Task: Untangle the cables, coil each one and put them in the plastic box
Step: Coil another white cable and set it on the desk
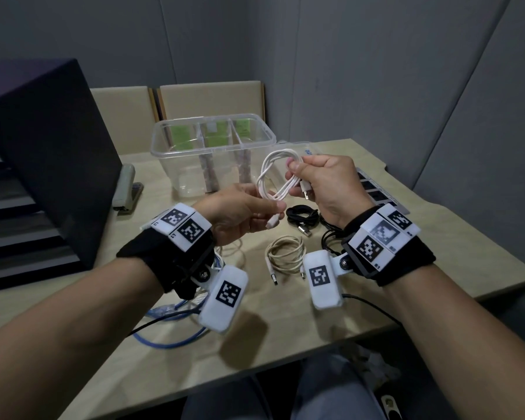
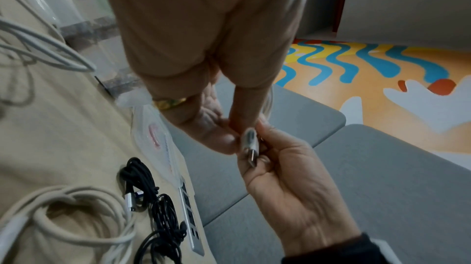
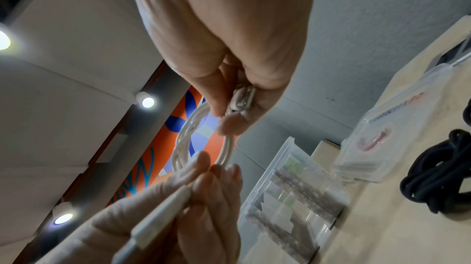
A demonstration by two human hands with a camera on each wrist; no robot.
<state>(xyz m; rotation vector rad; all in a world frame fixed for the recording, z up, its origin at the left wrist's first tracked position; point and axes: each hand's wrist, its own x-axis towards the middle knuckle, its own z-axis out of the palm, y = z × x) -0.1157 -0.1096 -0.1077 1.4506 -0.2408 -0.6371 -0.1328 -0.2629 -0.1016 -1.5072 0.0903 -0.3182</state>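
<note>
Both hands are raised above the table [image 1: 331,313] with the white cable [image 1: 275,177] looped between them. The right hand [image 1: 328,186] grips one side of the coil, its fingers [image 3: 224,91] curled round the gathered strands with a USB plug poking out below the thumb (seen best from the left wrist). The left hand [image 1: 240,213] pinches the opposite, lower part of the loop between thumb and fingertips, and a white connector end juts out near its thumb.

The clear plastic box [image 1: 164,153], divided into three compartments, stands on the far side of the table, just beyond the held coil. On the table under and near the hands lie a coiled black cable [image 1: 300,215], a coiled beige cable [image 1: 285,256] and, nearer on the left, a blue cable [image 1: 170,341] partly hidden by the left wrist.
</note>
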